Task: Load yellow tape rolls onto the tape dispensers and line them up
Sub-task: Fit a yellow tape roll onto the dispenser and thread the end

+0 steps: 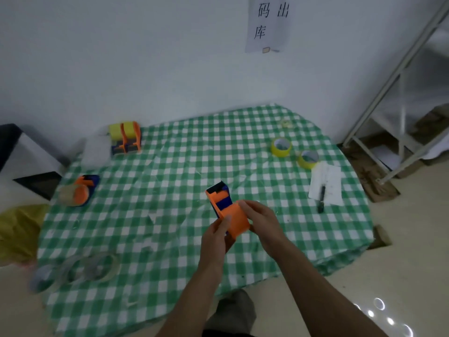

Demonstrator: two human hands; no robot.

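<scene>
An orange-and-blue plastic tape dispenser [224,203] is above the middle of the green-and-white checked cloth [170,190]. The left hand [216,237] and right hand [263,221] both curl round its smooth orange end. Two glossy yellow tape rolls [281,147] stand on the cloth, well to the right.

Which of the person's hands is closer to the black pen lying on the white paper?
Right. The right hand, holding the orange dispenser, is left of the pen; the left hand sits farther left, beyond the dispenser.
</scene>
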